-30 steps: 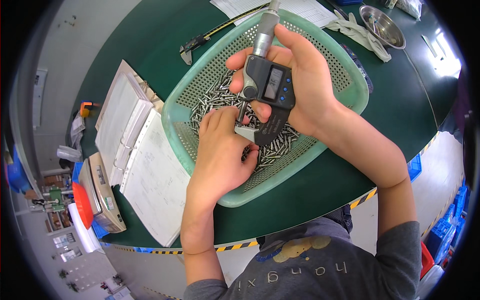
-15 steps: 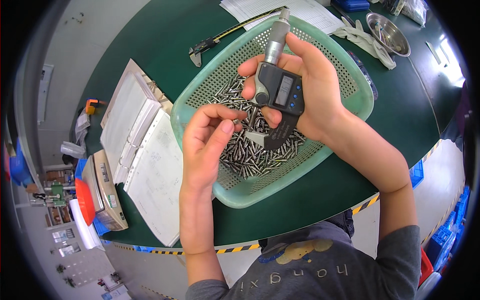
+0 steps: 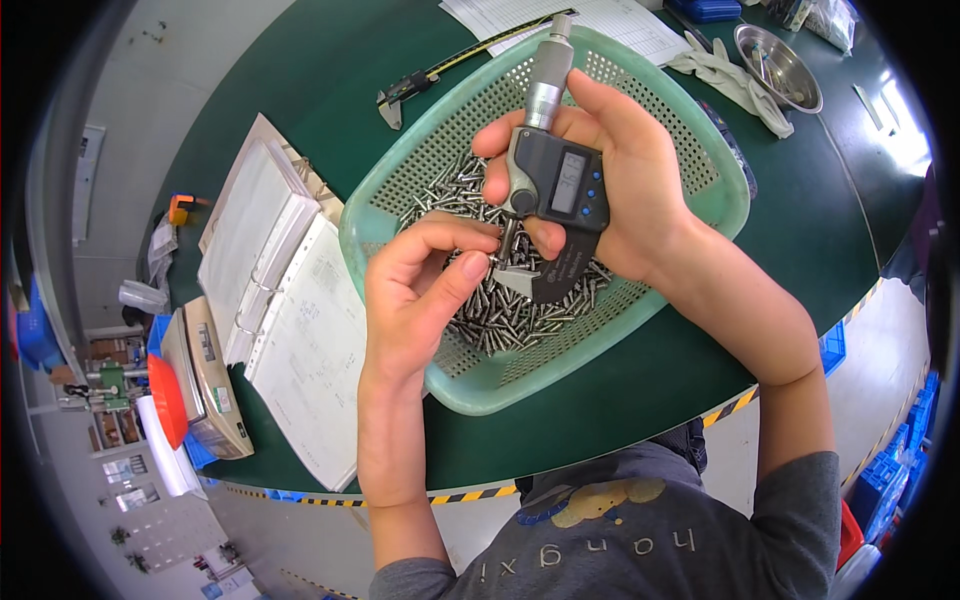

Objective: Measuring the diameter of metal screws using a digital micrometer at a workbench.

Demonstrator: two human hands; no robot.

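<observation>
My right hand [image 3: 630, 175] is wrapped round a digital micrometer [image 3: 560, 190] with a dark body, a small display and a silver thimble pointing to the far side. Pinched between thumb and forefinger, a small metal pin sits in my left hand [image 3: 415, 285], at the gap between the micrometer's spindle and anvil. The fingertips cover most of that pin. Below both hands, a pale green perforated plastic basket [image 3: 480, 398] holds a heap of small metal pins [image 3: 515, 325].
An open ring binder [image 3: 300, 340] lies to the left, beside a scale [image 3: 205, 380]. Behind the basket are a caliper [image 3: 405, 90] and paper sheets [image 3: 600, 25]. White gloves [image 3: 735, 85] and a metal bowl [image 3: 780, 70] stand at the far right of the green table [image 3: 290, 70].
My left hand has moved slightly right, bringing the pin from beside the micrometer to its measuring gap. The micrometer has barely shifted in my right hand.
</observation>
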